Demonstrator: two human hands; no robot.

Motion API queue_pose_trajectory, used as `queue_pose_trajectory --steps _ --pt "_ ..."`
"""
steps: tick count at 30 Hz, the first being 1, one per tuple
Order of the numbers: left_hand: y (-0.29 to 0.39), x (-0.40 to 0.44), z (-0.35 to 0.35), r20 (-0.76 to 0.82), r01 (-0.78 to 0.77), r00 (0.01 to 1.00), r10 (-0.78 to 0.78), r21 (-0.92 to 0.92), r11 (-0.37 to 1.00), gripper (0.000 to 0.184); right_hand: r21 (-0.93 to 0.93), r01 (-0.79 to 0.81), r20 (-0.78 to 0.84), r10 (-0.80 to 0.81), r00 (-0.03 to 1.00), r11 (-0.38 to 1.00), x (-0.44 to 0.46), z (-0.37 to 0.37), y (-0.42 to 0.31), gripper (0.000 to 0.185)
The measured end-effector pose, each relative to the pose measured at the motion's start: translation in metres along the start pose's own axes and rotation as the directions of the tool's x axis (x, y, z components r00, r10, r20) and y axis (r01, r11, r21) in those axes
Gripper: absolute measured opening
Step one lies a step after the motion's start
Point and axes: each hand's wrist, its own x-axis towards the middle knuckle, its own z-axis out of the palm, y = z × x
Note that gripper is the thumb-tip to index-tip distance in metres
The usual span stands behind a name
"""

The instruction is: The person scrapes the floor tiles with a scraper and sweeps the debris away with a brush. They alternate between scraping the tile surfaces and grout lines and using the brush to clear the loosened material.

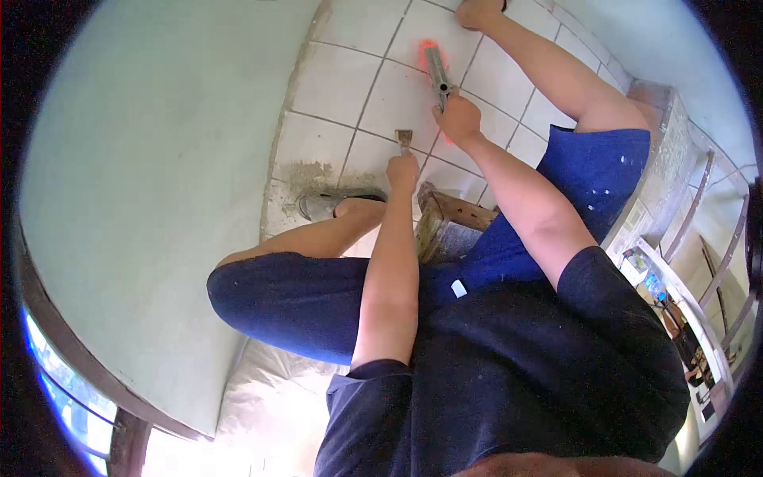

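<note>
My left hand point(403, 171) is closed around the handle of a small scraper point(404, 137), its wide, brownish end pointing away from me over the tiles. To its right and farther out, my right hand point(460, 119) grips a silver gun-shaped tool point(437, 67); its exact kind is unclear. Bright orange-red shows around the far tip of this tool, and I cannot tell whether it is a glow or a colour on the floor. A smaller red patch lies beside my right wrist. White floor tiles point(389, 91) with dark joints spread beneath both hands.
I sit on or over a worn wooden stool point(457, 213), knees apart. A pale green wall point(159, 159) rises on the left. My sandalled foot point(322, 205) is near its base. At right are a ledge point(664, 127) and metal bars point(719, 270).
</note>
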Motion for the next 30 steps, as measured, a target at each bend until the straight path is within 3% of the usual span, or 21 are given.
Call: queue_pose_trajectory --steps 2,6,8,9,10,11,12,14,15,17,19,21,23,24,26,27,28,29,30 --pt "0.002 -0.007 -0.004 -0.045 0.092 0.995 -0.091 0.026 0.995 0.05 0.015 0.018 -0.025 -0.017 1.0 1.0 0.001 -0.001 -0.008 0.051" --pt "0.003 0.014 -0.025 -0.062 -0.021 0.998 0.024 0.057 0.998 0.049 0.002 0.009 -0.03 -0.009 0.999 1.0 0.006 -0.005 -0.012 0.047" --pt "0.003 0.025 -0.033 0.256 -0.333 0.936 0.242 0.42 0.844 0.049 -0.009 -0.009 -0.015 0.009 1.0 1.0 -0.001 -0.002 -0.007 0.046" --pt "-0.006 0.033 -0.018 0.251 -0.329 0.938 0.24 0.418 0.847 0.049 0.0 0.016 -0.031 -0.016 0.999 1.0 -0.003 -0.002 -0.002 0.047" --pt "-0.023 0.052 0.011 0.106 -0.108 0.991 0.083 0.252 0.962 0.049 0.012 0.046 -0.056 -0.046 0.997 0.999 -0.001 -0.003 -0.003 0.049" --pt "-0.034 0.067 0.028 -0.004 0.104 0.995 -0.104 0.044 0.994 0.049 0.012 0.057 -0.065 -0.056 0.996 0.998 0.001 -0.005 -0.007 0.049" --pt "-0.039 0.079 0.029 -0.008 0.098 0.995 -0.098 0.037 0.994 0.049 -0.018 0.046 -0.065 -0.047 0.997 0.999 0.001 -0.006 -0.007 0.047" --pt "-0.053 0.088 0.032 0.02 0.051 0.999 -0.047 -0.249 0.967 0.053 -0.059 0.021 -0.059 -0.025 0.998 0.998 0.0 -0.006 0.002 0.046" --pt "-0.044 0.066 0.035 0.028 0.064 0.998 -0.059 -0.251 0.966 0.053 -0.064 0.03 -0.099 -0.036 0.994 0.998 -0.003 -0.004 0.006 0.044" --pt "0.009 0.01 0.01 -0.093 0.009 0.996 -0.006 0.026 1.0 0.053 -0.056 0.055 -0.152 -0.063 0.986 0.997 -0.001 0.001 0.009 0.042" --pt "0.024 -0.006 -0.009 -0.112 0.003 0.994 -0.005 -0.021 1.0 0.048 -0.074 -0.112 -0.101 0.105 0.989 0.991 -0.001 0.019 0.024 0.037" --pt "0.035 -0.017 -0.015 -0.106 0.006 0.994 -0.013 -0.069 0.998 0.043 -0.099 -0.111 -0.112 0.1 0.989 0.989 -0.001 0.03 0.031 0.037" --pt "0.038 -0.024 -0.021 -0.149 -0.253 0.952 0.268 0.109 0.961 0.032 -0.125 -0.103 -0.109 0.09 0.99 0.987 -0.011 0.045 0.033 0.038" --pt "0.031 -0.016 -0.008 -0.151 -0.251 0.952 0.266 0.109 0.962 0.032 -0.165 -0.097 -0.045 0.09 0.995 0.982 -0.013 0.049 0.031 0.037" --pt "0.01 0.001 0.013 -0.152 -0.359 0.902 0.403 0.254 0.898 0.029 -0.187 -0.082 0.015 0.087 0.996 0.979 -0.018 0.053 0.016 0.038" --pt "0.002 0.014 0.02 -0.157 -0.359 0.901 0.405 0.257 0.898 0.029 -0.228 0.067 0.213 -0.018 0.977 0.971 -0.02 0.047 0.011 0.033" --pt "-0.003 0.025 0.025 -0.105 -0.278 0.955 0.278 0.023 0.96 0.03 -0.24 0.223 0.405 -0.111 0.908 0.945 -0.02 0.041 0.006 0.029" --pt "-0.006 0.028 0.026 -0.022 -0.161 0.987 0.16 -0.206 0.965 0.031 -0.24 0.229 0.404 -0.118 0.907 0.943 -0.021 0.037 -0.004 0.029" --pt "0.003 0.013 0.013 -0.029 -0.159 0.987 0.156 -0.206 0.966 0.031 -0.166 0.129 0.322 -0.07 0.944 0.978 -0.021 0.037 -0.018 0.025"
